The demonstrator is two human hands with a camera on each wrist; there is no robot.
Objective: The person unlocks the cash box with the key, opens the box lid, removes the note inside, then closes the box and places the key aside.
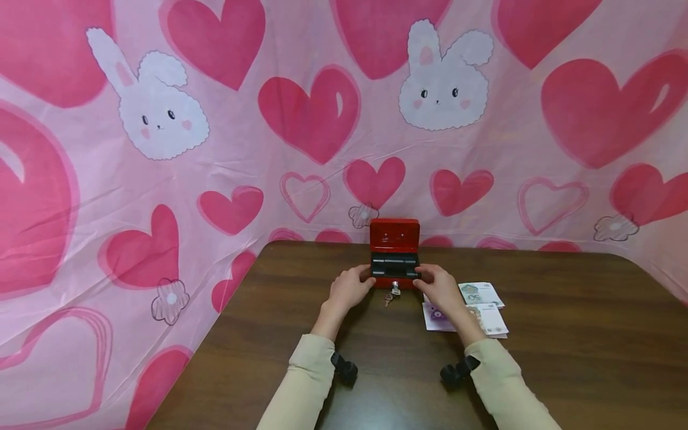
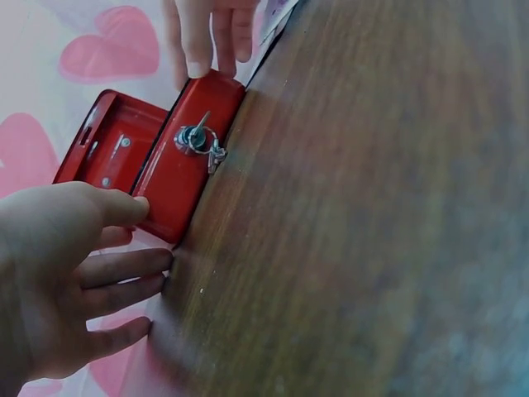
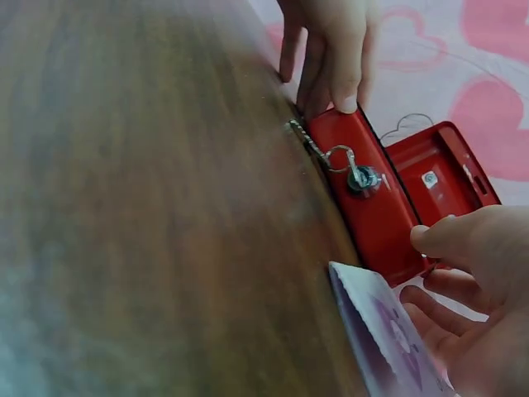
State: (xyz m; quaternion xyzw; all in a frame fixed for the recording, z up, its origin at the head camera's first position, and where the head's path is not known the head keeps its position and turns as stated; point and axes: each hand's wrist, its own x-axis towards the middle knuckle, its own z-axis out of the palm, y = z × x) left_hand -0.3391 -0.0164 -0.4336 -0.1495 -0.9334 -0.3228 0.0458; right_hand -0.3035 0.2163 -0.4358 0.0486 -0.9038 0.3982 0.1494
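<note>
A small red cash box [image 1: 395, 283] stands on the table with its lid [image 1: 395, 235] raised toward the wall. Inside sits a black tray [image 1: 395, 264]. From the front lock hang keys [image 1: 389, 298] on a ring, also visible in the left wrist view as keys [image 2: 216, 155]. My left hand [image 1: 349, 288] grips the box's left end, thumb on the front corner; its lower fingers are spread in the left wrist view. At the right end my right hand [image 1: 442, 291] holds the box, with its thumb [image 3: 430, 240] on the front edge and other fingers partly hidden.
Several banknotes lie beside and under my right forearm: a green-white note [image 1: 480, 293], a brownish note [image 1: 489, 319] and a purple note [image 1: 436, 318]. The brown wooden table [image 1: 570, 334] ends at a pink heart-print cloth [image 1: 344, 197] behind the box.
</note>
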